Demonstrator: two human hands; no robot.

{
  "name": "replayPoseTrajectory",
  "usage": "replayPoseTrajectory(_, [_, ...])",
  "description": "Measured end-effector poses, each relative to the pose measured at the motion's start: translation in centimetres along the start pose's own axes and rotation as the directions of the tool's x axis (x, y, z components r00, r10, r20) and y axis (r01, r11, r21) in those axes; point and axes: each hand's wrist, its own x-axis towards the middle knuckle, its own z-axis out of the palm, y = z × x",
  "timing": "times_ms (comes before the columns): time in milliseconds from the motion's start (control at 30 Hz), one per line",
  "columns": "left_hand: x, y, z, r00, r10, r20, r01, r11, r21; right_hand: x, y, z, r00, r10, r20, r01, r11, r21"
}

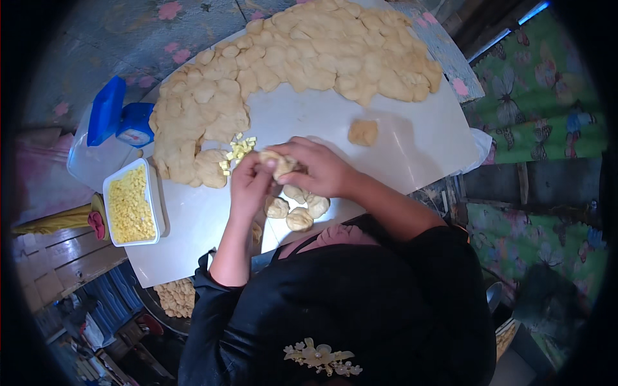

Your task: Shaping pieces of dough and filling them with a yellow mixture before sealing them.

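My left hand and my right hand grip one lump of pale dough between them, fingers curled round it. Just below, several rounded dough pieces lie on the white board, partly under my hands. Beside my left hand is a small heap of pale yellow cubes. A separate flattened piece of dough lies to the right of my hands.
Many joined dough portions spread along the board's far side and left. A white container of yellow cubes is at left, a blue scale above it. Below the board's left edge sits a round pan of browned pieces.
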Motion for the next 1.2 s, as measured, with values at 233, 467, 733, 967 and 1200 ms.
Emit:
replayPoseTrajectory(233, [7.5, 0.7, 6.5, 0.881, 0.264, 0.391, -0.436, 0.774, 0.459, -5.4, 2.1, -5.3, 0.933, 0.251, -0.259, -0.245, 0.968, 0.055])
replayPoseTrajectory(467, [9.9, -2.9, 12.0, 0.675, 0.175, 0.717, -0.701, 0.458, 0.547, -7.2, 5.5, -5.0, 0.988, 0.097, -0.123, -0.149, 0.823, -0.548])
replayPoseTrajectory(733, [9.2, -0.9, 7.9, 0.807, 0.115, 0.58, -0.404, 0.823, 0.399, -1.1, 4.6, -4.9, 0.99, 0.131, -0.053, -0.132, 0.726, -0.674])
replayPoseTrajectory(967, [12.0, -7.5, 14.0, 0.331, 0.464, 0.822, -0.912, 0.382, 0.152, -4.1, -0.8, -8.3, 0.934, 0.343, -0.096, -0.328, 0.723, -0.608])
replayPoseTrajectory(1200, [11.4, 0.5, 3.9, 0.836, -0.007, 0.549, -0.378, 0.718, 0.585, 0.8, 1.6, -3.9, 0.821, 0.319, -0.473, -0.407, 0.908, -0.094])
